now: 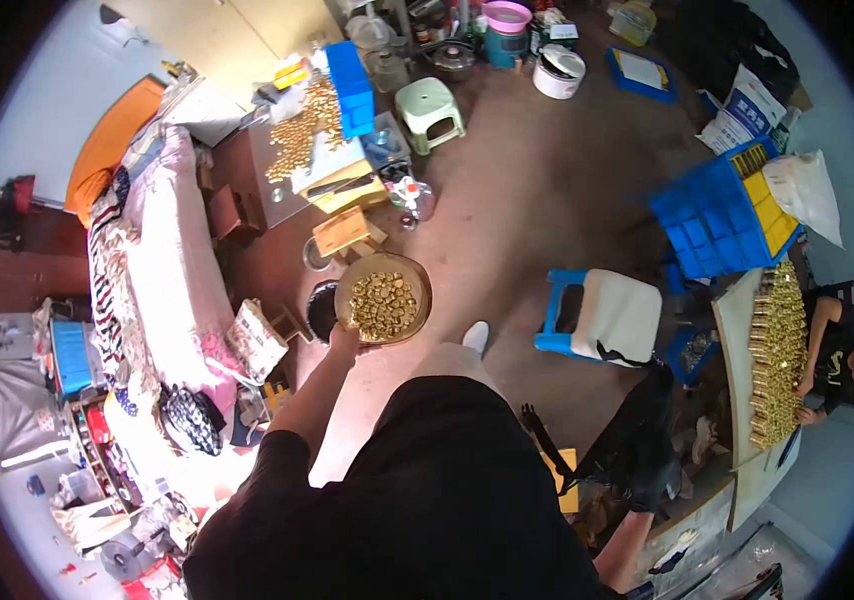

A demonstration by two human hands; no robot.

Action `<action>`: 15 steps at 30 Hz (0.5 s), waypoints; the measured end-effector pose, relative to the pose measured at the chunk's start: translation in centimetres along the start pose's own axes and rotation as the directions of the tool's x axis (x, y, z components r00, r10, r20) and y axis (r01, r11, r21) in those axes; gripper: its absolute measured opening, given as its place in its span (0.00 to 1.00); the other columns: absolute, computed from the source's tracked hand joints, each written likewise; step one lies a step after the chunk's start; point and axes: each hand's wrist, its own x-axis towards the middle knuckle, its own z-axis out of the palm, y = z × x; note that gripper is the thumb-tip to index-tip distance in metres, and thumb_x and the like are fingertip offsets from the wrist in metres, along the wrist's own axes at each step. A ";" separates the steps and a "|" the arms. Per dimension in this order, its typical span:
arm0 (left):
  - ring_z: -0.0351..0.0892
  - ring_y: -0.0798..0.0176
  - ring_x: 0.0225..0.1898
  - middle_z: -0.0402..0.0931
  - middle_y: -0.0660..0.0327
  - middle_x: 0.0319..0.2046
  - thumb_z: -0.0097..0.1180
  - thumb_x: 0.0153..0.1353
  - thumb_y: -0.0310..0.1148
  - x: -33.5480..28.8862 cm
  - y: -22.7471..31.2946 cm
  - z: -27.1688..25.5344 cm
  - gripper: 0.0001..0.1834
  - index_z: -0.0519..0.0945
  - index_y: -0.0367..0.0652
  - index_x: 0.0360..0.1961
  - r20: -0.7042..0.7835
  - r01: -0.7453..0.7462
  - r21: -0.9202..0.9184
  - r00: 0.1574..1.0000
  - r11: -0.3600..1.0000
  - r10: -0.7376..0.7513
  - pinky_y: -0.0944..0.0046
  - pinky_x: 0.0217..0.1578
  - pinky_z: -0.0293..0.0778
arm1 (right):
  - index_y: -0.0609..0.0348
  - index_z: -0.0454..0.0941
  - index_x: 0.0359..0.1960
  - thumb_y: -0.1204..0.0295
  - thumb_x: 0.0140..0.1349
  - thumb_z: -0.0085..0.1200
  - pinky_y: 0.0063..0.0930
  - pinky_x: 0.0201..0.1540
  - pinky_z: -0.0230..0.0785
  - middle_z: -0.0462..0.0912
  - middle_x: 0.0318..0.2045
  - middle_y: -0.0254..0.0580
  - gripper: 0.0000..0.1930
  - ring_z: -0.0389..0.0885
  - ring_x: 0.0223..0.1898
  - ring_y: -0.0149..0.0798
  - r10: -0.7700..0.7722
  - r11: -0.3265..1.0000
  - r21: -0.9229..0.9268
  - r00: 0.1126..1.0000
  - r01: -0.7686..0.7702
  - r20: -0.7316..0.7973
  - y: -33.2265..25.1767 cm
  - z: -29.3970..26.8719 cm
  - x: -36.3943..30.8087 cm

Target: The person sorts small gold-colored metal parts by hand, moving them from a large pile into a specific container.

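Note:
My left hand [345, 336] is closed on the near-left rim of a round, shallow tan basket [423, 292]. A heap of small gold-coloured metal parts [383, 305] lies inside it. The basket is held out ahead of my body, partly over a dark round tub [322, 310]. My right forearm [627, 548] reaches out at the lower right. It ends at a black, strapped, bag-like thing [637, 455], where the fingers of my right hand cannot be made out against the dark material.
A blue chair with a pale cover [619, 315] stands to the right. Beyond it, a person [827, 350] sits at a board [739, 370] with rows of gold parts. Ahead are a wooden stool [342, 232], a worktable [272, 200], and a green stool [429, 110]. Blue crates [707, 220] stand right; a bed [177, 260] left.

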 end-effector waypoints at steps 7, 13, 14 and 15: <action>0.84 0.38 0.44 0.75 0.42 0.52 0.39 0.63 0.20 0.7 0.3 -13.8 0.24 0.63 0.37 0.61 0.024 -0.018 0.080 1.000 0.997 0.016 0.41 0.38 0.89 | 0.67 0.80 0.46 0.64 0.67 0.56 0.39 0.53 0.74 0.85 0.43 0.55 0.16 0.83 0.46 0.52 -0.039 0.999 -0.017 0.999 0.040 0.030 -1.5 9.0 -4.6; 0.84 0.40 0.45 0.77 0.43 0.49 0.36 0.63 0.21 1.4 3.7 -20.4 0.21 0.68 0.34 0.57 0.006 0.036 0.009 0.999 0.999 -0.036 0.42 0.41 0.88 | 0.66 0.81 0.40 0.69 0.65 0.56 0.38 0.48 0.75 0.85 0.37 0.55 0.11 0.83 0.41 0.54 -0.140 0.922 -0.350 0.985 0.168 0.106 -3.9 15.5 -12.3; 0.84 0.40 0.45 0.77 0.43 0.49 0.36 0.63 0.21 1.9 4.4 -21.6 0.21 0.68 0.34 0.57 0.003 0.038 0.013 0.999 0.999 -0.038 0.42 0.41 0.88 | 0.66 0.81 0.40 0.69 0.65 0.56 0.38 0.48 0.75 0.85 0.37 0.55 0.11 0.83 0.41 0.54 -0.136 0.923 -0.348 0.985 0.166 0.108 -5.2 16.5 -13.2; 0.84 0.40 0.45 0.77 0.43 0.49 0.36 0.63 0.21 2.3 5.3 -22.8 0.21 0.68 0.34 0.57 0.020 0.030 0.012 0.999 0.999 -0.030 0.43 0.41 0.89 | 0.66 0.81 0.38 0.70 0.64 0.57 0.38 0.46 0.76 0.84 0.35 0.54 0.10 0.83 0.38 0.54 -0.092 0.964 -0.242 0.993 0.106 0.068 -6.6 17.9 -14.2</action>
